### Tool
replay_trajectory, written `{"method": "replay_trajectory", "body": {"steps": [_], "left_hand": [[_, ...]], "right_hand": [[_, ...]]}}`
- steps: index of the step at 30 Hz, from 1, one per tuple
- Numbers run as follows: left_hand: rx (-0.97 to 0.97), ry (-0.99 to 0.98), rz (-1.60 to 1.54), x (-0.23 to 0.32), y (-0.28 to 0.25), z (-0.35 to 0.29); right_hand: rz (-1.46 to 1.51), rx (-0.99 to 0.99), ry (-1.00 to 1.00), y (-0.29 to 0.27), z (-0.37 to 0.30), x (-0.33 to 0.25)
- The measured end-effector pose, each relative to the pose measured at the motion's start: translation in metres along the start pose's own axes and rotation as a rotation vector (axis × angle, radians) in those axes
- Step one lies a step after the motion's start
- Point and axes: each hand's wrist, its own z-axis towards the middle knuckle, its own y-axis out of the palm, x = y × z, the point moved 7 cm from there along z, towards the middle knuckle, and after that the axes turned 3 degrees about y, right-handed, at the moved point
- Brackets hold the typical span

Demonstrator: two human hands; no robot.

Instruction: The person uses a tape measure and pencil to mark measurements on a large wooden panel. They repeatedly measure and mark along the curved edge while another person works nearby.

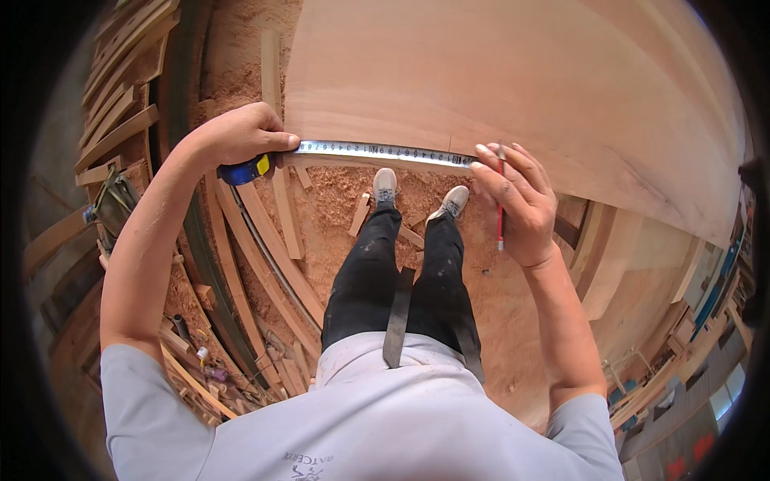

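A large pale plywood sheet [497, 72] lies in front of me. Along its near edge stretches the silver blade [377, 150] of a tape measure. My left hand [258, 132] is closed at the sheet's left near corner, its thumb on the blade; the blue and yellow tape case [243, 171] hangs just under it, partly hidden by the fingers. At the blade's other end is my right hand [521, 196], thumb and fingertips at the tape over the edge. A red pencil [500, 210] sits between its fingers, pointing away from me.
Long wooden strips [257, 248] lie on the sawdust-covered floor [337, 200] to my left, with stacked boards [120, 120] farther left. More boards [605, 248] stand under the sheet's right side. My shoes [385, 186] are close to the sheet's near edge, among wood offcuts [360, 215].
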Motion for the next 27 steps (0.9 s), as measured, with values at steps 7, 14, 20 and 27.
{"method": "replay_trajectory", "body": {"steps": [7,14,20,27], "left_hand": [[0.008,0.007,-0.003,0.003,-0.002,-0.005],[0.02,-0.025,0.038,0.005,-0.004,-0.007],[0.047,-0.063,0.126,0.007,-0.005,-0.009],[0.072,-0.12,0.081,0.003,-0.003,-0.009]], "right_hand": [[-0.115,0.031,0.034,-0.018,-0.007,0.015],[-0.175,0.046,-0.039,-0.008,-0.003,0.014],[-0.207,0.07,-0.073,-0.005,-0.008,0.014],[-0.214,0.056,-0.088,-0.004,-0.011,0.015]]}}
